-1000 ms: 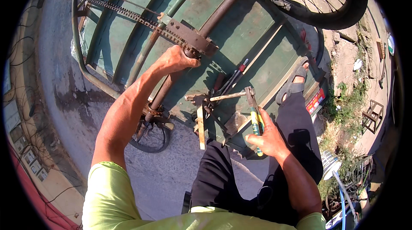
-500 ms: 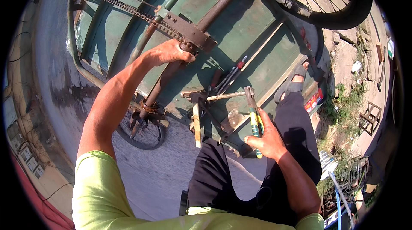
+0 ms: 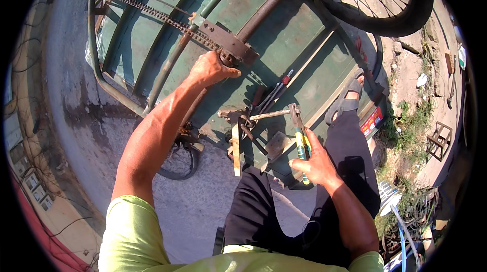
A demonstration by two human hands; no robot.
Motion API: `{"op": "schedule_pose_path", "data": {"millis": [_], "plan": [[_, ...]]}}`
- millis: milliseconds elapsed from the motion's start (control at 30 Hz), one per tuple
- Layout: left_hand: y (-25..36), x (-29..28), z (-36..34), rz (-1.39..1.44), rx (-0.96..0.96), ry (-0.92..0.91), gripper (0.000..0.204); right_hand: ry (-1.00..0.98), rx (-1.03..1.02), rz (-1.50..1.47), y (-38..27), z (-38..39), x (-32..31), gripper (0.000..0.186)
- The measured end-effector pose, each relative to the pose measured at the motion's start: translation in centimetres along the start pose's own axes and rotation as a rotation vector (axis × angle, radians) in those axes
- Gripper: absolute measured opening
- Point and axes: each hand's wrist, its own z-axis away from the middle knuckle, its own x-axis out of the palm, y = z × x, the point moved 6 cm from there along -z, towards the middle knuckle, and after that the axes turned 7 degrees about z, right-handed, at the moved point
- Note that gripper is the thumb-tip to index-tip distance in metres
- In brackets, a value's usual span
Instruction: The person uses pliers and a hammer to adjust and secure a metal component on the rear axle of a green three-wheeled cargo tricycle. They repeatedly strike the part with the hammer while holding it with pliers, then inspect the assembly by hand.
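My left hand (image 3: 209,69) is closed around the rusty axle tube (image 3: 195,103), just below the small sprocket (image 3: 227,59), its thumb pointing right. A rusty chain (image 3: 152,14) runs from that sprocket to the upper left. A drilled metal bracket (image 3: 228,43) sits beside the sprocket. In my right hand (image 3: 317,163) is a pair of pliers (image 3: 301,148) with green and yellow handles, jaws upward. Close to the jaws lies a wooden stick (image 3: 270,115). A hammer-like tool with a wooden handle (image 3: 236,150) lies to the left, among other tools.
Beneath the axle is a green metal panel (image 3: 284,33) with frame tubes. A spoked wheel (image 3: 375,11) stands at upper right, and another wheel (image 3: 185,168) shows below my left forearm. My sandaled foot (image 3: 350,97) rests on the panel's right side. Weeds (image 3: 406,125) grow at right.
The view and the cart frame have shifted slightly. My left hand has turned around the axle, and its thumb now sticks out to the right. My right hand keeps the pliers nearly still.
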Motion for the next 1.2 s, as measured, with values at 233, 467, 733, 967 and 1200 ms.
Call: {"op": "schedule_pose_path", "data": {"millis": [233,467,733,967,1200], "plan": [[-0.6,0.0,-0.8,0.090,0.042,-0.105,0.057,-0.024,0.037,-0.016,-0.4,0.3,-0.2,0.111],[-0.6,-0.1,-0.9,0.083,0.056,-0.124,0.051,-0.029,0.029,-0.018,-0.6,0.2,-0.3,0.110],[-1.2,0.6,-1.8,0.257,0.124,-0.213,0.042,-0.029,0.041,-0.034,-1.0,0.3,-0.4,0.107],[-1.1,1.3,-2.3,0.432,0.218,-0.402,0.039,-0.039,-0.012,-0.077,-0.8,0.1,-0.4,0.106],[-0.5,0.9,-2.0,0.482,0.223,-0.547,0.045,0.006,-0.075,-0.071,1.6,-0.2,0.0,0.103]]}}
